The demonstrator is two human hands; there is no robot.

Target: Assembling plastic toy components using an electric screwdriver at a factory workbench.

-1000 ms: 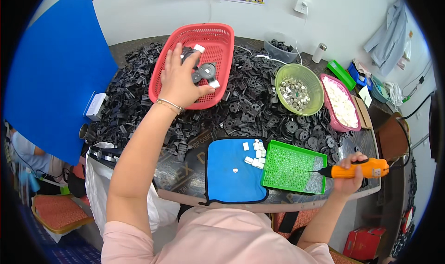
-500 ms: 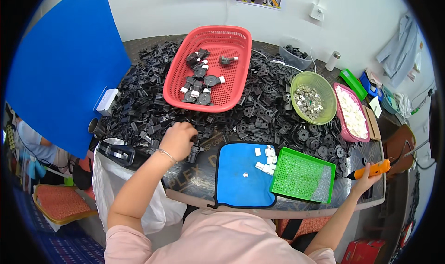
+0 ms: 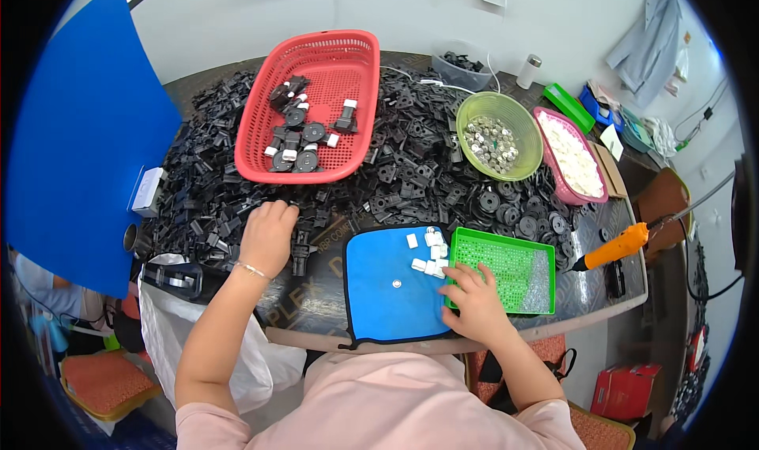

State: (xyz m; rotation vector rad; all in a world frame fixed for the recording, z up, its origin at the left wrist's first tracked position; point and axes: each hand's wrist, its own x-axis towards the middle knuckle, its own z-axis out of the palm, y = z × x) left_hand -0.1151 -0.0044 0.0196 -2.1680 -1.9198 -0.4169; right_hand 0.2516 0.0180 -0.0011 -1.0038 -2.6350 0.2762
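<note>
Blue mat [image 3: 375,260], nearest, bears white blocks [image 3: 435,249]; right hand [image 3: 479,306], fingers spread, beside them, at a green tray [image 3: 490,254] of clear bits [image 3: 538,280]. Left hand [image 3: 268,235] curls over black parts [image 3: 212,205], its grip hidden. Beyond: pink basket [image 3: 583,197] of white pieces [image 3: 571,157], yellowish bowl [image 3: 528,130] of metallic pieces [image 3: 490,145], red basket [image 3: 340,74] of black-and-white assemblies [image 3: 307,160].

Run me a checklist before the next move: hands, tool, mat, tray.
1. Left hand at the black parts: ok.
2. Left-hand grip on a part: cannot tell, fingertips hidden.
3. Right hand beside the white pieces: ok.
4. Orange tool away from both hands: ok.
5. Blue mat free of loose pieces: not ok, silver disc on it.
6. Kind of tiny bits in green tray: cannot tell, too small.
</note>
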